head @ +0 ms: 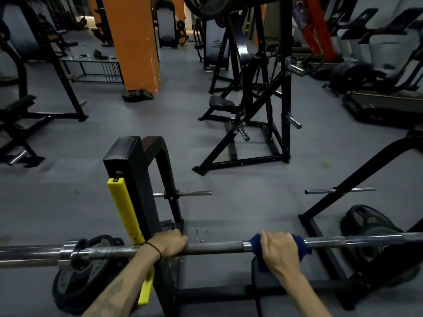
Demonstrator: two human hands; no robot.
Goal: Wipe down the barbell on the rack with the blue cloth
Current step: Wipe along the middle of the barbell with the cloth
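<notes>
A steel barbell [212, 248] runs left to right across the lower part of the head view, resting on a black rack [135, 179] with a yellow guard strip [124, 213]. My left hand [169, 244] grips the bar just right of the rack upright, a dark band on its wrist. My right hand [278, 250] holds the blue cloth [299, 245] wrapped around the bar further right; cloth shows on both sides of the hand and hangs a little below it.
A weight plate [75, 277] leans by the rack base at lower left, another plate [375, 227] lies at lower right. A spring collar [202, 235] lies on the grey floor behind the bar. Black machines, an orange pillar [135, 42] and treadmills stand beyond.
</notes>
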